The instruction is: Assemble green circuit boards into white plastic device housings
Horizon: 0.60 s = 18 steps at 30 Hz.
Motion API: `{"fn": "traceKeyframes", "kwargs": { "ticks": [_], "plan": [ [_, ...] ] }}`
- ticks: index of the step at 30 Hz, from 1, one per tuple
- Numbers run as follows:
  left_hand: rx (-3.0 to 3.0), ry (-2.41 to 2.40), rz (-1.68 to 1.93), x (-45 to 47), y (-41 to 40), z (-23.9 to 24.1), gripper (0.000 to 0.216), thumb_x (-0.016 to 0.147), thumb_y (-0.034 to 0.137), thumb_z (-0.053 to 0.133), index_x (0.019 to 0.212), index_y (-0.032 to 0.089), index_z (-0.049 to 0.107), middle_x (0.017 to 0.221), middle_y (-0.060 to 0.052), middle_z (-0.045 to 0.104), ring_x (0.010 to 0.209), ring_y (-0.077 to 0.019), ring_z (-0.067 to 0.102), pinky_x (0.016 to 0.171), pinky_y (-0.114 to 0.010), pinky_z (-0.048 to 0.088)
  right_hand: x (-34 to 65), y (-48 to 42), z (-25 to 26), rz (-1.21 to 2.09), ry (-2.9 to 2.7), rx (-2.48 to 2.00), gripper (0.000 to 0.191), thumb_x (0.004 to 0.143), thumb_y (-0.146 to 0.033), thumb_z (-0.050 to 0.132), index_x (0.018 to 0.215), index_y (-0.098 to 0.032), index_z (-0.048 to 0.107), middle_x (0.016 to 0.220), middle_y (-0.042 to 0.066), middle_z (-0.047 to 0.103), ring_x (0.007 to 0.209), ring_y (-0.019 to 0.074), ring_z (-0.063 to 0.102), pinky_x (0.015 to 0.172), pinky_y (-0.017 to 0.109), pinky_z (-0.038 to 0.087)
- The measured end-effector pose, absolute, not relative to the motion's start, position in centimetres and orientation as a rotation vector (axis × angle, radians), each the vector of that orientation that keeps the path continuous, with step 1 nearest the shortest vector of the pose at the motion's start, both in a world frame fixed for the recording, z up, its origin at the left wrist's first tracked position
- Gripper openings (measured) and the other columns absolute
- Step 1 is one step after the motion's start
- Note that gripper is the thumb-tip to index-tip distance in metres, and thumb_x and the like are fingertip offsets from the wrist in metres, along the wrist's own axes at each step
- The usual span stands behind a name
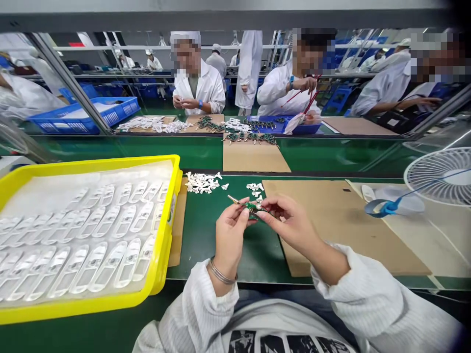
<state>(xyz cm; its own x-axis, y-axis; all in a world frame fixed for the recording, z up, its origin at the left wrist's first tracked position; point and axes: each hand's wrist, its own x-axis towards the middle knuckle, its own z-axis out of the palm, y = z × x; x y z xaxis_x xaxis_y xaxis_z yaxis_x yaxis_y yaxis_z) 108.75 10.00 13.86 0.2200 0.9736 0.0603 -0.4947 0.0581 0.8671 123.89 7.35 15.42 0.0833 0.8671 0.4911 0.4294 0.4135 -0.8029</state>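
A small green circuit board (251, 207) with a brass-coloured plug (233, 199) at its left end is held above the green bench. My left hand (232, 223) pinches it from the left, thumb in front. From the right, the thumb and fingers of my right hand (289, 218) close on the board's other end. A small pale piece (259, 206) shows between the right fingertips; its kind cannot be made out. Just beyond my hands lie a few small white plastic parts (254, 187). More of these parts form a pile (201, 183) further left.
A yellow tray (167, 245) at left holds rows of white plastic shells (122, 220). Cardboard (342, 230) covers the bench at right, near a fan (441, 175). Across the green belt (165, 153), people in white coats sit among circuit boards and a blue basket (121, 112).
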Motion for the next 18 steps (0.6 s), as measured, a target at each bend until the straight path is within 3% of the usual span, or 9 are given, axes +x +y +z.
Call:
{"fn": "traceKeyframes", "kwargs": {
  "ticks": [4,7,11,14,18],
  "plan": [
    [0.836,0.562,1.190,108.8,10.1,13.7,0.042,0.074,0.019,0.079,0.114,0.022,0.067,0.113,-0.007,0.071,0.102,-0.0182,0.066,0.080,-0.026,0.055,123.2,8.4,14.9,0.787,-1.266,-1.092,0.026,0.080,-0.044,0.073,0.082,-0.021,0.061,0.080,0.003,0.063,0.070,0.0164,0.061,0.053,0.025,0.052],
    [0.734,0.537,1.166,108.9,10.7,13.7,0.038,0.075,0.017,0.078,0.111,0.021,0.067,0.108,-0.006,0.073,0.094,-0.0149,0.067,0.078,-0.024,0.054,123.0,9.1,14.9,0.881,-1.190,-1.041,0.027,0.081,-0.044,0.071,0.080,-0.022,0.058,0.078,0.002,0.062,0.067,0.0158,0.061,0.046,0.023,0.052],
    [0.540,0.511,1.089,108.8,11.3,14.5,0.033,0.080,0.021,0.074,0.112,0.019,0.066,0.119,-0.008,0.068,0.107,-0.0175,0.065,0.096,-0.030,0.049,123.0,9.7,14.8,0.387,-1.432,-1.027,0.006,0.088,-0.023,0.064,0.082,-0.024,0.065,0.084,0.003,0.065,0.078,0.0186,0.065,0.063,0.031,0.058],
    [0.513,0.592,1.085,108.8,11.5,15.2,0.033,0.080,0.027,0.075,0.110,0.017,0.066,0.107,-0.008,0.071,0.105,-0.0208,0.066,0.095,-0.032,0.048,123.3,9.9,14.2,0.013,-1.716,-0.906,0.021,0.086,-0.009,0.061,0.089,-0.028,0.071,0.085,0.003,0.069,0.082,0.0199,0.066,0.074,0.035,0.057],
    [0.589,0.666,1.146,108.5,12.0,15.5,0.039,0.077,0.023,0.077,0.113,0.018,0.066,0.097,-0.004,0.069,0.103,-0.0219,0.068,0.091,-0.032,0.051,124.5,10.0,14.0,-0.014,-1.977,-0.703,0.029,0.082,-0.009,0.063,0.103,-0.028,0.069,0.100,0.006,0.072,0.095,0.0251,0.066,0.079,0.042,0.056]
  ]
}}
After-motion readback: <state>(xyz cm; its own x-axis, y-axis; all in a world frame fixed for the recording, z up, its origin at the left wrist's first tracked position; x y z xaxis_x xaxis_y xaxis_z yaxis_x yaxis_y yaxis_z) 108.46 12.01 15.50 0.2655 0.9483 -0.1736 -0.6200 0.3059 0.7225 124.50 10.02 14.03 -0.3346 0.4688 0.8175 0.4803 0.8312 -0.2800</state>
